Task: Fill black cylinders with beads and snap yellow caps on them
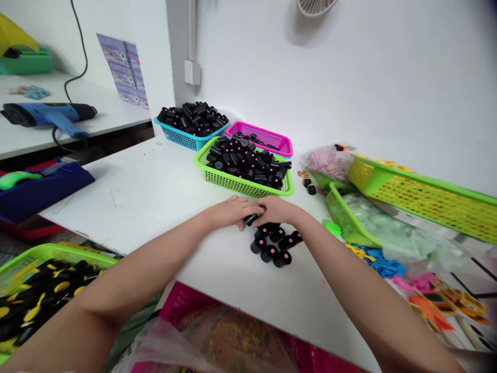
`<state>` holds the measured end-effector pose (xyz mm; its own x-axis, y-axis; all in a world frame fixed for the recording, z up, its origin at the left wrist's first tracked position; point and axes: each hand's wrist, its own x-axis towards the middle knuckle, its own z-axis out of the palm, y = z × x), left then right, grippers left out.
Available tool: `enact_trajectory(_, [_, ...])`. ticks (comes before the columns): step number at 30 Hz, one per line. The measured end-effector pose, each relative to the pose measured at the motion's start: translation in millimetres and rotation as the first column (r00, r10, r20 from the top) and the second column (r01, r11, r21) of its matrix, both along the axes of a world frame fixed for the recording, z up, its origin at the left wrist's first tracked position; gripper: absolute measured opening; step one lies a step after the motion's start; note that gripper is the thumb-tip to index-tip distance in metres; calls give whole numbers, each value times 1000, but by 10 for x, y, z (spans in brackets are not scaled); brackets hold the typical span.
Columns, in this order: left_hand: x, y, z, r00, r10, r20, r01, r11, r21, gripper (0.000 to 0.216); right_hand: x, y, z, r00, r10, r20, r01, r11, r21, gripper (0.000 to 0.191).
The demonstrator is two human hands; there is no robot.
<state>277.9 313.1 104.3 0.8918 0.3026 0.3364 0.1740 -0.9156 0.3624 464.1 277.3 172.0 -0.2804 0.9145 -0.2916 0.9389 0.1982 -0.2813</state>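
My left hand (pixel 231 212) and my right hand (pixel 276 209) meet over the white table in front of the green basket. Between their fingers is a small black plastic cylinder (pixel 251 219), tilted on its side, with both hands closed around it. Just below my right hand stands a cluster of several black cylinders (pixel 268 253) with pink dots on their tops. Behind my hands, the lime-green basket (pixel 248 186) is heaped with similar black cylinders. My fingers partly cover the held piece.
A blue basket (pixel 182 139) of black cylinders and a pink basket (pixel 272 137) stand at the back. Green baskets (pixel 423 202) and plastic bags line the right. A tape dispenser (pixel 42 184) and a heat gun (pixel 54 115) lie left. A basket of black-and-yellow parts (pixel 50 290) sits lower left.
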Motion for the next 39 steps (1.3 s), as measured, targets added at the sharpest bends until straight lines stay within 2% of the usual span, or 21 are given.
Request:
enact_trajectory(2, [-39, 49, -17, 998, -11, 60, 14, 999, -50, 56, -7, 2, 12, 1000, -22, -1, 22, 1000, 5, 28])
enact_trajectory(6, [-75, 142, -114, 967, 111, 228, -78, 986, -146, 49, 8, 44, 36, 998, -58, -18, 58, 998, -8, 45])
enact_trajectory(8, [-67, 175, -175, 956, 144, 257, -103, 981, -167, 46, 14, 64, 55, 998, -54, -14, 53, 998, -38, 48])
enact_trajectory(11, [-51, 199, -231, 958, 146, 248, -100, 977, -189, 54, -7, 57, 98, 1000, -22, 12, 23, 993, -112, 50])
enact_trajectory(14, [-49, 197, -223, 965, 148, 218, -101, 972, -214, 53, -56, 5, 137, 999, 40, 19, -36, 986, -165, 43])
enact_trajectory(19, [-47, 192, -134, 973, 133, 189, -88, 970, -227, 21, -93, -94, 138, 990, 139, -31, -142, 972, -189, 28])
enact_trajectory(23, [-49, 190, -61, 978, 98, 185, -51, 968, -244, 9, -41, -199, 128, 979, 191, -75, -202, 960, -193, 24])
enact_trajectory(26, [-66, 178, -26, 979, 93, 183, -45, 967, -251, 11, 3, -338, 123, 974, 201, -108, -214, 967, -136, 27])
enact_trajectory(29, [-74, 158, -28, 982, 64, 175, -15, 963, -268, 11, 28, -537, 69, 977, 172, -129, -175, 984, -18, 36])
enact_trajectory(35, [-20, 172, -110, 982, 28, 185, 35, 944, -328, 17, 23, -952, -188, 989, 120, -90, -94, 961, 259, 36])
enact_trajectory(39, [1, 221, -124, 981, 73, 180, 2, 924, -384, 19, 30, -1072, -281, 988, 114, -103, -79, 952, 296, 36])
